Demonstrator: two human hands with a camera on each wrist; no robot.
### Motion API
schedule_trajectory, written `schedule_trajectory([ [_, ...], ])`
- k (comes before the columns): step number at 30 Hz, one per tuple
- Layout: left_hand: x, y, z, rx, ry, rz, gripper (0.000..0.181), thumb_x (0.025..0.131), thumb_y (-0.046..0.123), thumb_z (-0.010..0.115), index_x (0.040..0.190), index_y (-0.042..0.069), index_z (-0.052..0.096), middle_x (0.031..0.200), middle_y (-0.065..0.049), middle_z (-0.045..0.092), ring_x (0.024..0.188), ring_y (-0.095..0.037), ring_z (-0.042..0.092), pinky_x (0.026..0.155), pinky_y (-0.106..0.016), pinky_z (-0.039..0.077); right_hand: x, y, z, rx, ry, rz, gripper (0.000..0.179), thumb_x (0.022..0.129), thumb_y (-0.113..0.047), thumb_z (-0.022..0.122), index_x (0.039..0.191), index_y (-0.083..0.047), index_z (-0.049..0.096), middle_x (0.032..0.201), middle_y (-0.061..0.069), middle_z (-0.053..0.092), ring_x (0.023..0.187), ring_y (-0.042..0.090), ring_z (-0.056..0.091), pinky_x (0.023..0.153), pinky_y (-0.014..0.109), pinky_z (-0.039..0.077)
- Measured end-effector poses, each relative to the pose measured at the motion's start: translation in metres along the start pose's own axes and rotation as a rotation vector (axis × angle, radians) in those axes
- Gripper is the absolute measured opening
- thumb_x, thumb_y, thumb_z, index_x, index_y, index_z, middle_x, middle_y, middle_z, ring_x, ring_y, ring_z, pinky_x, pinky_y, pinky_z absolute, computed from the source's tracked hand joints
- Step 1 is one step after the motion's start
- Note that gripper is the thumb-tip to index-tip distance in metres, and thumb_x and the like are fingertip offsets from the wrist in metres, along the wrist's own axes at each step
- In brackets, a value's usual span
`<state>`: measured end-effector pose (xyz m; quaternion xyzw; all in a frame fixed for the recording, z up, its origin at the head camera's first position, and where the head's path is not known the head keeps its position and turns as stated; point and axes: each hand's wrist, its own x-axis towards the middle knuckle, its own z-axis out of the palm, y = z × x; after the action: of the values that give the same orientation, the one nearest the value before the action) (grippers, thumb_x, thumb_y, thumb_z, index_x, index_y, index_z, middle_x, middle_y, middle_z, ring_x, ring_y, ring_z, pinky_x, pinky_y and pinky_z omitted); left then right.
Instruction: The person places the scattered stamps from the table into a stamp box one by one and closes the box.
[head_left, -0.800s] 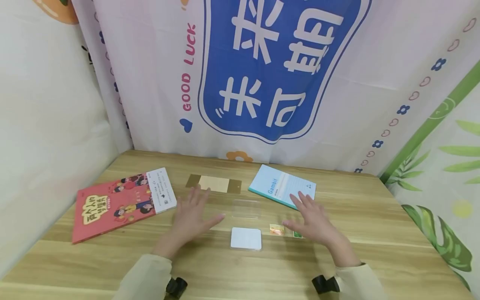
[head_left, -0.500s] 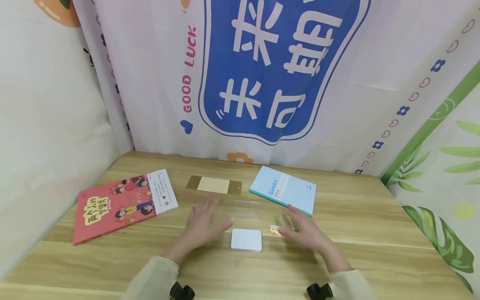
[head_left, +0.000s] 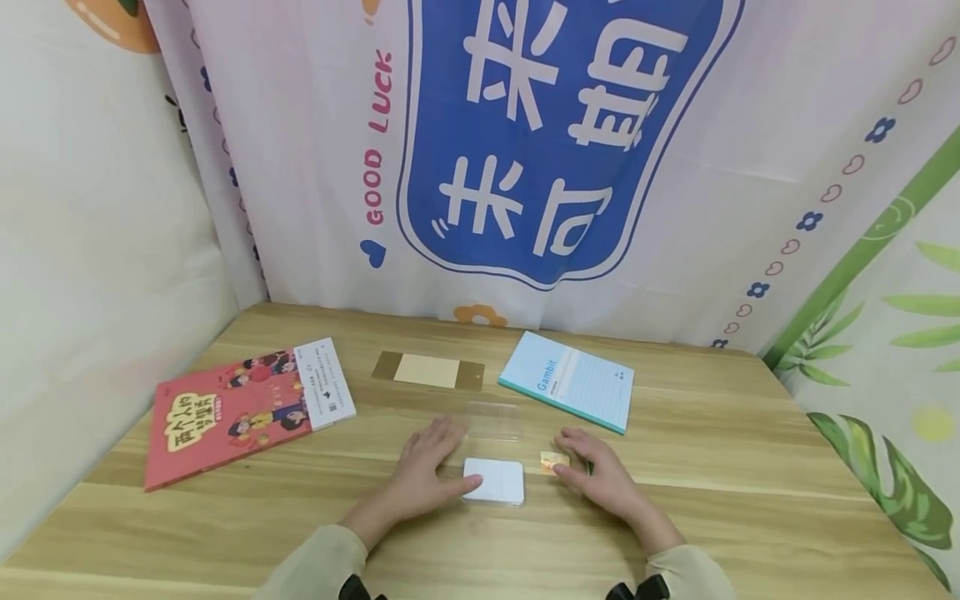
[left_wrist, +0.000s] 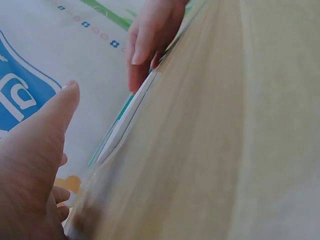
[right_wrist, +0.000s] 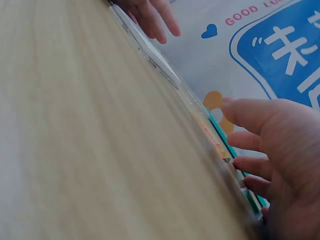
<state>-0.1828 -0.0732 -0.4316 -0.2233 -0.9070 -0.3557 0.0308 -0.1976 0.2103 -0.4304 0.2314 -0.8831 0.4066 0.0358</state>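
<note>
In the head view, a white rounded card-like block point(head_left: 498, 482) with a clear rim lies on the table. My left hand point(head_left: 420, 482) is at its left side, thumb over its left edge; contact cannot be made out. Behind it lies a flat transparent rectangle point(head_left: 492, 420), near the left fingertips. My right hand point(head_left: 603, 479) hovers low around a small orange-and-yellow picture piece point(head_left: 553, 461), its thumb and fingers apart. A green bit is mostly hidden beneath that hand. In the right wrist view, the right fingers point(right_wrist: 252, 167) are loosely bent beside the orange piece, with nothing gripped.
A red picture book point(head_left: 232, 412) lies on the left of the wooden table point(head_left: 480, 554). At the back are a brown-and-cream strip point(head_left: 427, 370) and a light blue notebook point(head_left: 567, 379). A printed curtain point(head_left: 315, 167) hangs behind the table.
Both hands have lowered and come inward. The left has moved right to the white block, and the right has moved left to the orange piece. The objects have stayed in place.
</note>
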Motion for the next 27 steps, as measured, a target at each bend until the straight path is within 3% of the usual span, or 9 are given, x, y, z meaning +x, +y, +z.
schedule_trajectory([
  [12,-0.0019,-0.0010,0.0025,0.162,-0.061,0.045,0.079,0.068,0.064,0.053,0.128,0.015,0.042,0.135,-0.021,0.024,0.124,-0.037,0.014,0.096,-0.053,0.001,-0.0007,0.0056,0.0041,-0.080,0.043,-0.063,0.036,0.075,-0.013,0.066,0.108,0.003,0.059,0.121,0.021,0.045,0.113,0.038,0.036,0.090,0.054,0.025],
  [27,-0.0021,-0.0009,0.0019,0.206,-0.101,0.050,0.074,0.068,0.063,0.054,0.124,0.015,0.048,0.136,-0.020,0.023,0.125,-0.035,0.012,0.096,-0.054,0.002,0.0016,0.0050,0.0076,-0.089,0.098,-0.078,0.021,0.071,-0.005,0.069,0.092,-0.003,0.066,0.116,0.018,0.051,0.110,0.036,0.040,0.090,0.051,0.028],
])
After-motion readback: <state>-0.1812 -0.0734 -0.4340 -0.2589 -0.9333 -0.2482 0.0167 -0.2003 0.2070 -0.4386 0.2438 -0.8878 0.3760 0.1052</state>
